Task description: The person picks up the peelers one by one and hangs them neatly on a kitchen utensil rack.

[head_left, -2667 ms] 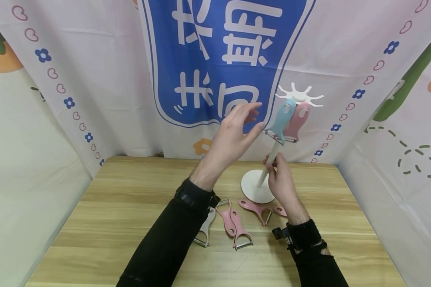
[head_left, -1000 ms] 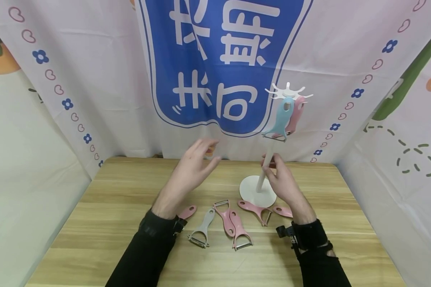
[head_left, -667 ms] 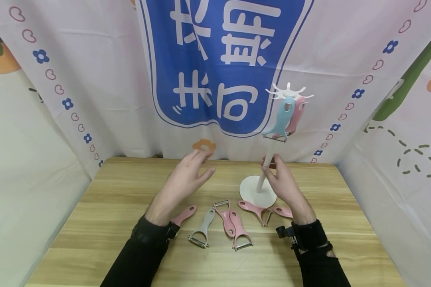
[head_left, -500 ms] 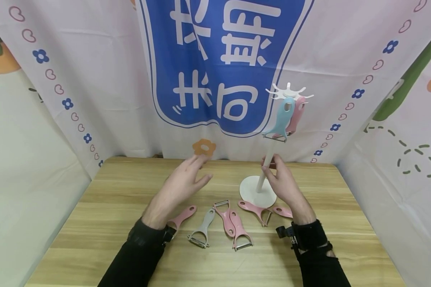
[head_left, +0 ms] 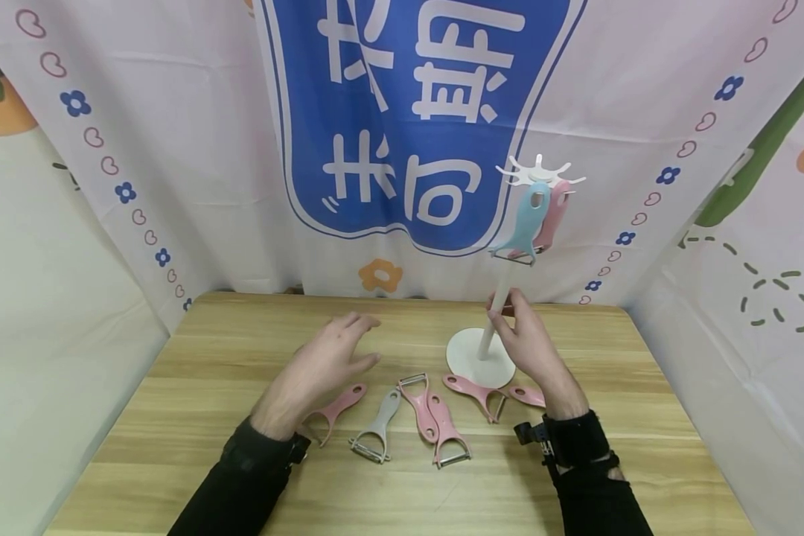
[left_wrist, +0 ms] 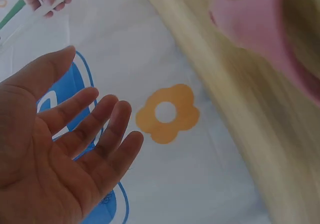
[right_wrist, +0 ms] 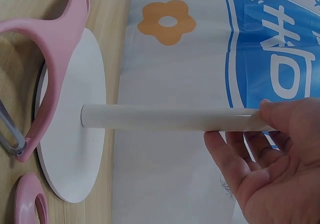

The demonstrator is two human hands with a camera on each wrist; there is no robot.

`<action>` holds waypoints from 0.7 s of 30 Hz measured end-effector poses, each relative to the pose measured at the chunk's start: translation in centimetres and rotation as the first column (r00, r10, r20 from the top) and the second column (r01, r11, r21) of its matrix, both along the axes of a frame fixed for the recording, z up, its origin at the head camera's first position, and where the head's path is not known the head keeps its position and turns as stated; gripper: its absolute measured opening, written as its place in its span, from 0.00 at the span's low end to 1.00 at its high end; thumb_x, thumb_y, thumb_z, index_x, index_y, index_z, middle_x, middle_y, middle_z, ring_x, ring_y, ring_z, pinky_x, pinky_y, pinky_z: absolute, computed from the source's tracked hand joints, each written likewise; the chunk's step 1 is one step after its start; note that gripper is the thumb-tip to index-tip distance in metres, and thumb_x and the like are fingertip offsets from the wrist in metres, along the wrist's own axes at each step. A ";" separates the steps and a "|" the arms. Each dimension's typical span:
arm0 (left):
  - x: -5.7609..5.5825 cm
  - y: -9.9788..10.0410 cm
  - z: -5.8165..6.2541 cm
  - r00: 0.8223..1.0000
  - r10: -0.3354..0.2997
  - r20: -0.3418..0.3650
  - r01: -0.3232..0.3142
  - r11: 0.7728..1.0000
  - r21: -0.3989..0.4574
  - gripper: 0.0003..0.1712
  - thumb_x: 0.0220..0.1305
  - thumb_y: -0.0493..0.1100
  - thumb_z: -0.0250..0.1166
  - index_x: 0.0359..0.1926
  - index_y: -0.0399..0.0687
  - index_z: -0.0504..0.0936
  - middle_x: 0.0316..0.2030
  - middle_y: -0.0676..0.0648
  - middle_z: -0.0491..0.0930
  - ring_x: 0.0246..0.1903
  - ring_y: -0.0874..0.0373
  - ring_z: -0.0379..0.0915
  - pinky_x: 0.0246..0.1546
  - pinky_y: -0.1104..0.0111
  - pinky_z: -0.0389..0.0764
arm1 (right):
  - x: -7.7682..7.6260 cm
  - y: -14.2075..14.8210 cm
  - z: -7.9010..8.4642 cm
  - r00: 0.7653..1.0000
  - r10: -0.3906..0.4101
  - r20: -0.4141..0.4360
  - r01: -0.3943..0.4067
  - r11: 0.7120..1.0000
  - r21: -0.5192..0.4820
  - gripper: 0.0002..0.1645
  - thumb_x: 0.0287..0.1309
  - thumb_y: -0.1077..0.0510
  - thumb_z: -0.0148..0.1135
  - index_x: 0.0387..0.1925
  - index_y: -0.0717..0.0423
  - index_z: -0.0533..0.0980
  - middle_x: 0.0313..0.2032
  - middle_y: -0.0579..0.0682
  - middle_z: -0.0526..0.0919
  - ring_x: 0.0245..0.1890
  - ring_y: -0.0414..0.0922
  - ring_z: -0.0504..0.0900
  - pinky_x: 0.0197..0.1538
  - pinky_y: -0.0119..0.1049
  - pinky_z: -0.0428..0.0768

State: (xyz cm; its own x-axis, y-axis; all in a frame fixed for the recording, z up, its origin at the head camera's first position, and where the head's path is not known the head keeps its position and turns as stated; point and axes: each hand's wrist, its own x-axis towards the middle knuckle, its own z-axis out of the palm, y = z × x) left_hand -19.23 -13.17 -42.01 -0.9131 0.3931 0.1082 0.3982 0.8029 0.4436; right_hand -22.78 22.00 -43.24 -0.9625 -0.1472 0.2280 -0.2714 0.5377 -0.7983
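Note:
My right hand (head_left: 529, 342) grips the post of a white hook stand (head_left: 481, 358), thumb and fingers around it; the right wrist view shows this grip (right_wrist: 275, 154) too. From the stand's top hang a blue peeler (head_left: 527, 219) and, behind it, a pink peeler (head_left: 556, 212). My left hand (head_left: 321, 361) hovers over the left part of the table, fingers loosely spread and holding nothing, as its bare palm (left_wrist: 55, 159) shows in the left wrist view. Nearest to it lies a pink peeler (head_left: 342, 404), its blade end partly behind the wrist.
On the wooden table (head_left: 194, 417) lie a grey peeler (head_left: 380, 424), two touching pink peelers (head_left: 418, 406) in the middle, a pink peeler (head_left: 472, 388) by the stand's base and another pink peeler (head_left: 528, 395) partly behind the right wrist. A printed curtain (head_left: 208, 186) hangs at the back.
My left hand has moved away from the blue peeler at the stand, down and left to above the table, uncovering the left pink peeler. My right hand stays on the post, which tilted slightly.

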 end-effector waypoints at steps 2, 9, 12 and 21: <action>0.2 -0.2 -0.3 1.000 -0.006 0.013 0.006 1.000 -0.004 0.35 0.67 0.54 0.70 0.72 0.52 0.72 0.67 0.50 0.74 0.65 0.52 0.71 0.65 0.52 0.77 | 0.0 0.0 0.0 1.000 0.002 0.000 -0.002 1.000 0.000 0.19 0.79 0.56 0.52 0.63 0.60 0.67 0.55 0.59 0.76 0.61 0.59 0.76 0.59 0.62 0.82; 0.3 -0.9 -1.5 0.999 -0.044 0.027 0.045 0.997 -0.054 0.36 0.63 0.49 0.75 0.69 0.48 0.75 0.63 0.46 0.77 0.59 0.50 0.75 0.59 0.55 0.83 | -0.1 0.1 -0.1 1.000 0.004 0.006 -0.004 1.000 -0.008 0.18 0.79 0.56 0.52 0.62 0.60 0.67 0.55 0.60 0.77 0.61 0.60 0.76 0.60 0.62 0.81; 0.4 -1.1 -2.0 0.998 -0.052 0.045 0.057 0.994 -0.096 0.36 0.61 0.48 0.75 0.68 0.47 0.76 0.62 0.45 0.78 0.58 0.49 0.76 0.58 0.55 0.83 | -0.2 0.1 -0.2 1.000 0.006 0.005 -0.006 1.000 -0.012 0.18 0.79 0.56 0.52 0.62 0.60 0.67 0.55 0.61 0.77 0.61 0.60 0.76 0.60 0.63 0.81; 1.0 -1.3 -2.6 0.990 -0.050 0.134 0.075 0.980 -0.186 0.30 0.64 0.51 0.73 0.64 0.47 0.79 0.57 0.45 0.80 0.53 0.50 0.78 0.56 0.54 0.83 | -0.2 0.2 -0.2 1.000 0.010 -0.002 -0.010 1.000 -0.003 0.18 0.79 0.55 0.52 0.62 0.60 0.67 0.54 0.59 0.77 0.61 0.60 0.76 0.59 0.63 0.81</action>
State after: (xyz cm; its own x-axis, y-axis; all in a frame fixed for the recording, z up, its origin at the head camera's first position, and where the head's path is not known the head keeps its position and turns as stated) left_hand -18.21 -14.48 -44.56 -0.8874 0.4520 -0.0899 0.4003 0.8527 0.3356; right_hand -22.97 22.17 -43.44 -0.9604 -0.1565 0.2307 -0.2788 0.5323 -0.7993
